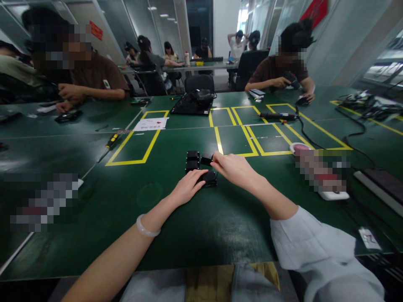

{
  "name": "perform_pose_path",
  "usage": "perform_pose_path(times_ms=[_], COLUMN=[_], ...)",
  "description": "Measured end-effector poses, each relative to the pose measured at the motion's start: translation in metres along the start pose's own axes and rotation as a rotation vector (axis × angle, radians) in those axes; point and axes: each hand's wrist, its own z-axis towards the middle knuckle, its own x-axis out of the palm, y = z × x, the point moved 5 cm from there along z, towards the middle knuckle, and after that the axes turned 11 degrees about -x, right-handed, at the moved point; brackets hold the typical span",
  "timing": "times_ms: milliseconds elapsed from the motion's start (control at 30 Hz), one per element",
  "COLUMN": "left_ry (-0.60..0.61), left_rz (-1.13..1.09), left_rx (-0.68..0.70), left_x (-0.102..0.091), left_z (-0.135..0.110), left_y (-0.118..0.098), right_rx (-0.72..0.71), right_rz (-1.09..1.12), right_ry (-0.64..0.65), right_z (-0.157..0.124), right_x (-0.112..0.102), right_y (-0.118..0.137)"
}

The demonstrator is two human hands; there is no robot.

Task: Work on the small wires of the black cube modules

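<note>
Several small black blocks with shiny corner dots lie close together on the green table. Two of them, a far black block [193,154] and another just in front of it [192,164], form a column on the left. My left hand [188,186] rests low over the group, its thumb and fingers around the left end of the nearest black block [210,179]. Between the pinched thumb and finger of my right hand [233,167] is another black block [206,158], right of the column. The fingers partly cover the blocks, so their exact kind cannot be made out.
Yellow tape [129,162] marks rectangles on the table. A yellow-black screwdriver [112,141] lies left, a corded black driver [278,116] at right. A black bag [201,97] sits on a dark panel. Blurred-out phone-like objects lie both sides. Two people work opposite.
</note>
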Motion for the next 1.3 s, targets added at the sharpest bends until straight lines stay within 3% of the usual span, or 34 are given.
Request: perform_pose_path(times_ms=[1067,1300], left_ry=[-0.006,-0.006], left_rz=[0.001,0.007], left_rx=[0.006,0.003], left_x=[-0.0011,-0.0015], left_z=[-0.0005,-0.0009], left_y=[-0.0016,-0.0018], right_rx=[-0.023,0.003], right_rz=[0.069,0.035], right_ry=[-0.04,0.012], right_z=[-0.0027,-0.0003], right_x=[-0.0032,0.0], right_y=[0.0011,-0.0001])
